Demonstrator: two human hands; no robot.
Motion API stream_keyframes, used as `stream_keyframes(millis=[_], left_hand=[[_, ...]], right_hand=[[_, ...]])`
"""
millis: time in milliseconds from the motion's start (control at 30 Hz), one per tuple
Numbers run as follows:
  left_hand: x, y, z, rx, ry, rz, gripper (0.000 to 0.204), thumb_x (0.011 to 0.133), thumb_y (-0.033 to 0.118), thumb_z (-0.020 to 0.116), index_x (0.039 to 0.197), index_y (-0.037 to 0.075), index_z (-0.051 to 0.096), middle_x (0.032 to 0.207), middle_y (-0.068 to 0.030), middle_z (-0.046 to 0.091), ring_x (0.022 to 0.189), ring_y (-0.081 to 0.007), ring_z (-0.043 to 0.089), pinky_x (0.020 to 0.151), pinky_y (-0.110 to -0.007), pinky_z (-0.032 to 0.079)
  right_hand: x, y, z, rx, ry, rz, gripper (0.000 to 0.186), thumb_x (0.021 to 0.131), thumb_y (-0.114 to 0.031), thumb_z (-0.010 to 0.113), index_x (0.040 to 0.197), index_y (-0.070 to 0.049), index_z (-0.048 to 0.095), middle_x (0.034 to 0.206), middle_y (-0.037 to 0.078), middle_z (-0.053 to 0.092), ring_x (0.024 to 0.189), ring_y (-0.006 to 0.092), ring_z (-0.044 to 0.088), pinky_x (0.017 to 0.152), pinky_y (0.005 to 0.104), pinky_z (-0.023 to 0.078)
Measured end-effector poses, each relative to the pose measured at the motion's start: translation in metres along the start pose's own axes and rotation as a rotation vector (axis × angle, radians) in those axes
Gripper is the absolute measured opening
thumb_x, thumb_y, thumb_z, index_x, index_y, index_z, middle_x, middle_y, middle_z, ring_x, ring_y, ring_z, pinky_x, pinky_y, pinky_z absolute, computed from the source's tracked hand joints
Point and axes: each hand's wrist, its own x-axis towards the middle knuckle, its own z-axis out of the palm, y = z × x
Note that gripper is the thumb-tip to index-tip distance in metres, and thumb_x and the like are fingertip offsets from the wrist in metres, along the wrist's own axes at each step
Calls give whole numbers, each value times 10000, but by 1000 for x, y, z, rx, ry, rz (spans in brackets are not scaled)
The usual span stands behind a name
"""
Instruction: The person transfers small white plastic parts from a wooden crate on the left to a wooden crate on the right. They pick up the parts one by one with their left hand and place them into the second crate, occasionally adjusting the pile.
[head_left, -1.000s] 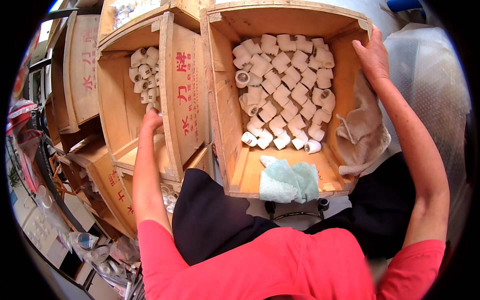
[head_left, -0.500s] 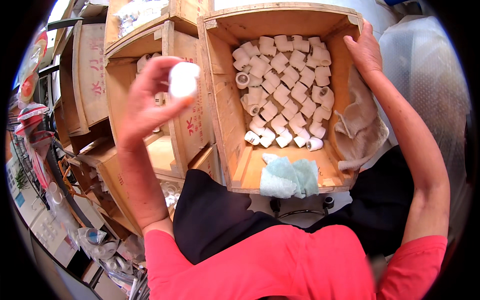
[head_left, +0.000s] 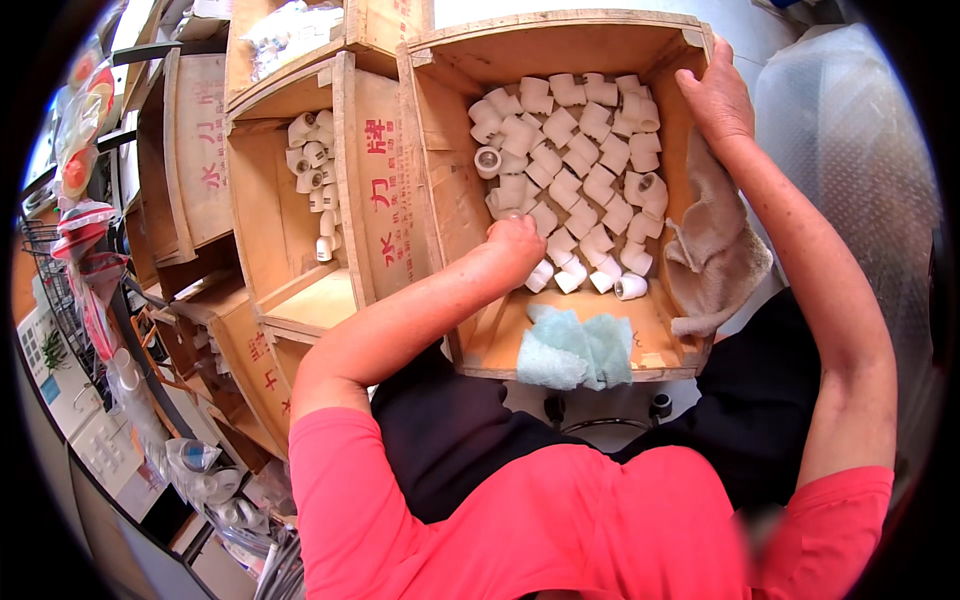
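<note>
Nearest, a folded pale blue-green cloth (head_left: 575,348) lies on the bare floor of the open wooden crate (head_left: 445,200), at its near edge. Just beyond it, the left hand (head_left: 518,243) reaches into the crate and is curled at the near left corner of the packed white plastic elbow pipe fittings (head_left: 575,165); something white shows at its fingertips, but whether the fingers are closed on a fitting cannot be told from here. The fittings sit in close rows over the middle and far part of the crate floor, a few loose ones lying just past the hand. To the right, a crumpled beige towel (head_left: 715,245) hangs over the crate's right wall. Farther on, the right hand (head_left: 718,95) rests with fingers spread flat on the top of that wall near the far corner, gripping nothing else. Off to the left stands a second wooden crate (head_left: 265,225) with a smaller heap of white fittings (head_left: 315,175) inside.
</note>
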Motion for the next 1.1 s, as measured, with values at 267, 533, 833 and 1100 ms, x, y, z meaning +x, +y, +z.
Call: stream_keyframes(millis=[267,533,833,1100], left_hand=[[22,-5,17,7,-149,-118,379,738,148,709,1105,75,647,1145,-131,567,1018,-283,610,695,-395,552],[22,-5,16,120,-98,-110,334,766,176,670,1088,84,665,1140,-107,563,1021,-266,585,665,-493,517],[-36,-34,-59,-530,177,83,330,860,244,617,1115,36,632,1101,-129,610,990,-274,621,848,-384,500],[-210,-174,-89,-1409,890,182,277,983,243,483,1000,21,647,938,-110,680,700,-143,624,650,-278,522]], right_hand=[[-1,2,1,8,19,-23,634,798,-283,594,1333,-48,349,1042,211,650,975,371,632,856,467,499],[1,4,3,13,40,-53,635,795,-292,602,1319,-40,347,1025,243,645,970,414,616,850,495,482],[2,6,6,63,26,-30,606,806,-291,586,1340,-114,358,1099,233,631,1028,412,595,886,474,460],[4,10,7,52,57,-58,616,810,-288,588,1356,-130,350,1115,218,632,1040,399,596,890,466,464]])
